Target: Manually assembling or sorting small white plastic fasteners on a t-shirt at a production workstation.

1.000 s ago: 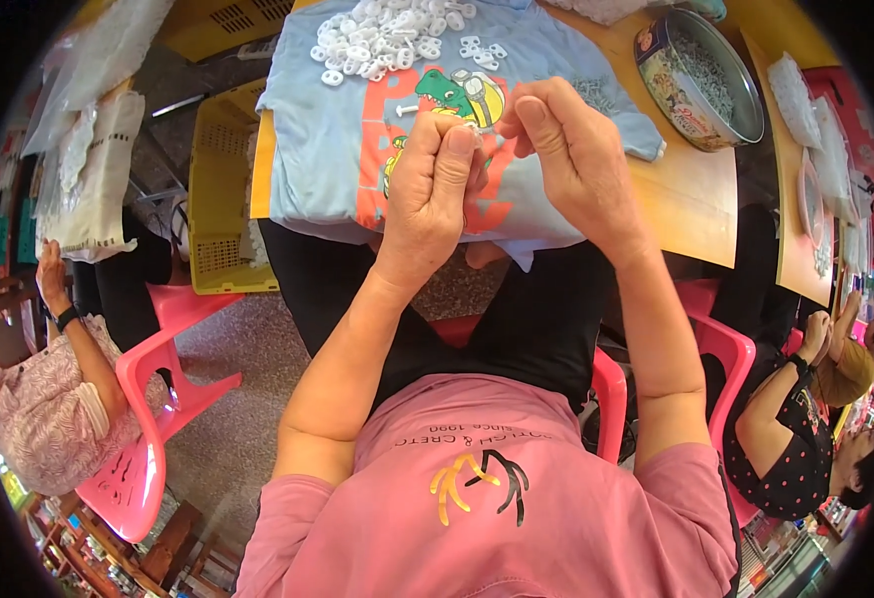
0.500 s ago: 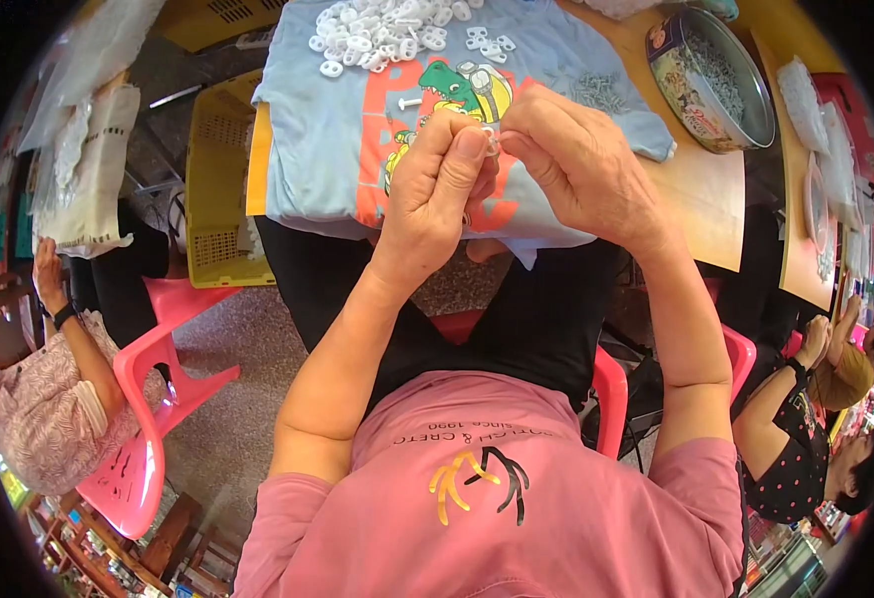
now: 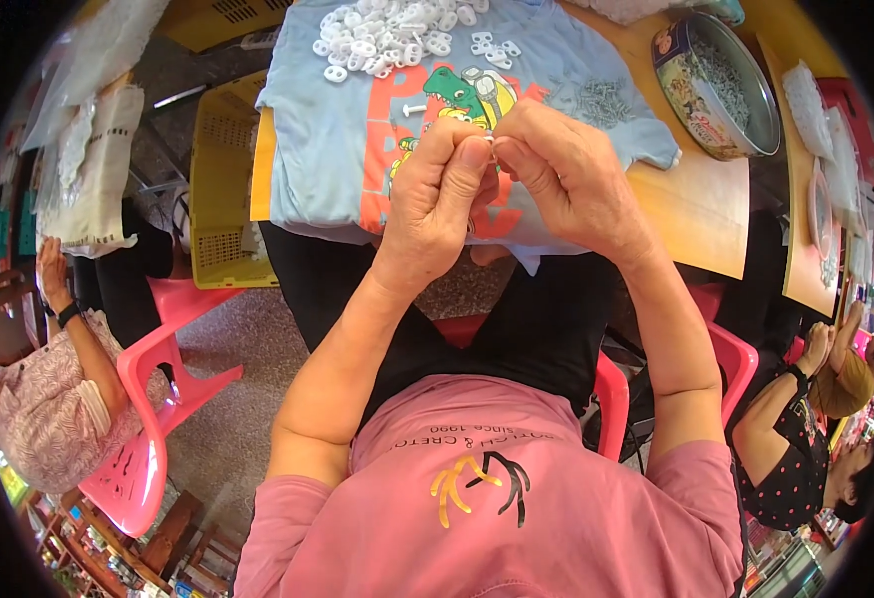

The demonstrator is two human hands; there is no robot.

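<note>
My left hand (image 3: 435, 194) and my right hand (image 3: 566, 174) meet fingertip to fingertip above a light blue printed T-shirt (image 3: 317, 149) spread on the table. Between thumb and forefinger the left hand pinches a small white plastic piece (image 3: 489, 139), mostly covered by the fingers. My right fingers close at its other side; what exactly they grip is hidden. Beyond the hands lies a heap of white two-holed plastic pieces (image 3: 377, 35), with a small group of the same (image 3: 495, 48) beside it. A single white peg-like piece (image 3: 414, 110) rests on the shirt. Loose grey screws (image 3: 596, 100) lie further right.
An oval tin (image 3: 721, 90) full of screws stands at the back right on the wooden table (image 3: 696, 209). A yellow crate (image 3: 222, 189) is left of the table. Pink chairs (image 3: 148, 399) and other people (image 3: 58, 399) are on both sides.
My right hand has shifted slightly, its fingertips now drawn closer against my left thumb. The white piece shows less between the fingers. The whole view has moved a little.
</note>
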